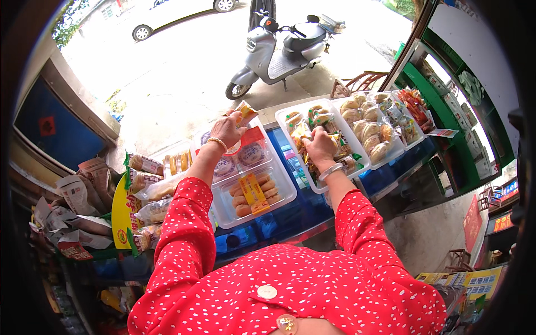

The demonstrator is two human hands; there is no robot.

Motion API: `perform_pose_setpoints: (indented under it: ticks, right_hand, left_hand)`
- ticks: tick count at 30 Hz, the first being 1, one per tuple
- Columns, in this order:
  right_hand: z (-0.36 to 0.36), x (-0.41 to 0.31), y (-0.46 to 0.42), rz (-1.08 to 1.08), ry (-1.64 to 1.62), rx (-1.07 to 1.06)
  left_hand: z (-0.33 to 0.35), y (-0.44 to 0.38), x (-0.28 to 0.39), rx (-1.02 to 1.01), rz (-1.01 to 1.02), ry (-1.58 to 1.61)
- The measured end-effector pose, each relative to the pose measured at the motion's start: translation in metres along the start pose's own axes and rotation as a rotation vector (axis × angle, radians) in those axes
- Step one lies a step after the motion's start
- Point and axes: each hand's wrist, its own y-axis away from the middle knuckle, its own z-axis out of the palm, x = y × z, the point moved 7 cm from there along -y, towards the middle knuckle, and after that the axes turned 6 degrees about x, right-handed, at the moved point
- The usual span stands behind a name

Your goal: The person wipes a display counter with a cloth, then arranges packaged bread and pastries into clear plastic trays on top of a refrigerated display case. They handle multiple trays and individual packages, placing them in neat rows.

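Observation:
My left hand [227, 130] holds a small orange-and-yellow snack packet [246, 112] above the far end of a white plastic tray [289, 193]. In that tray lie round blue-and-white packages [252, 154] and a clear box of small buns [255, 191] with a yellow band. My right hand [320, 146] reaches into a second white tray [363, 166] of wrapped pastries, its fingers on a yellow wrapper [302, 136]; whether they grip it is hard to tell. Both trays rest on a blue-topped glass counter [274, 228].
Further right stand trays of wrapped round cakes [372, 136] and small packets [412, 106]. Bagged pastries [155, 210], a yellow sign [121, 213] and paper bags [77, 192] sit at left. Beyond the counter is a parked scooter [278, 54]; a green shelf [450, 121] borders the right.

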Motion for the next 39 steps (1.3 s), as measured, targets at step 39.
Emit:
perform_pose_setpoints:
  ticks: [39]
  right_hand:
    - [-0.081, 0.170, 0.017, -0.121, -0.003, -0.154]
  left_hand:
    - [0.076, -0.016, 0.131, 0.008, 0.145, 0.130]
